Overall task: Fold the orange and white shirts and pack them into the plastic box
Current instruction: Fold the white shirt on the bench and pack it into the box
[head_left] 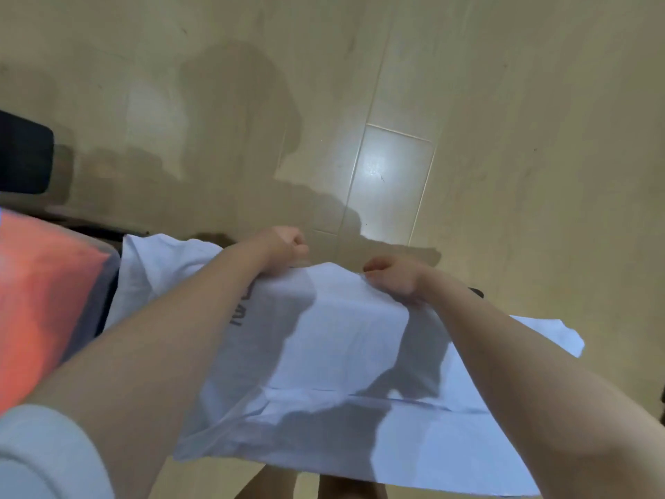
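Note:
The white shirt [345, 340] hangs spread out in the air in front of me, above the floor. My left hand [282, 248] grips its far edge at the left with curled fingers. My right hand [390, 277] pinches the same edge a little to the right. A sleeve of the shirt [158, 257] droops at the left and another corner [554, 336] sticks out at the right. The orange shirt [39, 297] lies in the plastic box [104, 282] at the left edge of the view.
Pale wooden floor [503, 138] fills the view, with a bright glare patch beyond my hands. A dark object [23, 156] sits at the far left above the box. My bare legs [309, 484] show below the shirt.

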{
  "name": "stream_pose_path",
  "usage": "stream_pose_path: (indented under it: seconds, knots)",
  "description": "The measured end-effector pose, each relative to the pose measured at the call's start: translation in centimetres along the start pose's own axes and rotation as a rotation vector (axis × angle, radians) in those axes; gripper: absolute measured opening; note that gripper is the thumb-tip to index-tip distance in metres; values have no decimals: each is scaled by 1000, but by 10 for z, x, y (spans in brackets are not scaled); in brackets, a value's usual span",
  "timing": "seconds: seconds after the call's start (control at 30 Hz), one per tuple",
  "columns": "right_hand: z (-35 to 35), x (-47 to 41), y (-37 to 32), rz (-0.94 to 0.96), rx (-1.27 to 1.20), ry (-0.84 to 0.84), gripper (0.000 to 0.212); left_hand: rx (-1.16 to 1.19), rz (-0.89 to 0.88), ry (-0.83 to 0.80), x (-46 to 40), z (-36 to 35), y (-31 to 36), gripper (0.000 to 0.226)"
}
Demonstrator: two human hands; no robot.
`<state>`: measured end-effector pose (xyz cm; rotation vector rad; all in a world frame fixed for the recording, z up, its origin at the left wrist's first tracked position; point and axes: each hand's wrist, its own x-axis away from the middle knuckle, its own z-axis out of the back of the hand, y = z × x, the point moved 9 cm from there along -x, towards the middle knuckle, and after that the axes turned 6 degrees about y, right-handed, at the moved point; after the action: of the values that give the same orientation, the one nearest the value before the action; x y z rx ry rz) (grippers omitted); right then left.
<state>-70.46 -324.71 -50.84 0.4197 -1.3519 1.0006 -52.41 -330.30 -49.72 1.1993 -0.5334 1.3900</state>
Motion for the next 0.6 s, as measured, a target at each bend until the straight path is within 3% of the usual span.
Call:
stream_pose_path:
  seconds: [0.17, 0.23, 0.3, 0.37, 0.47, 0.53, 0.6]
  knots:
    - [-16, -13, 26, -117, -129, -181, 22, -76, 76, -311, -5, -34, 4, 47]
    - [-11, -12, 24, -65, -182, -145, 10, 13, 72, -396, -6, -44, 10, 49]
    - [10, -2, 9, 51, -277, -7, 17, 150, 34, -428, -3, -47, 24, 39]
    - [34, 15, -8, 152, -364, 119, 26, 266, -12, -344, -2, -39, 39, 34]
    - [61, 50, -25, 268, -291, 243, 22, 498, -133, -130, 15, -11, 61, 44]
    - [67, 71, -25, 286, -181, 273, 16, 550, -240, -36, 40, 8, 71, 26]
    - [67, 92, -17, 272, -2, 308, 10, 440, -354, 43, 67, 23, 78, 12]
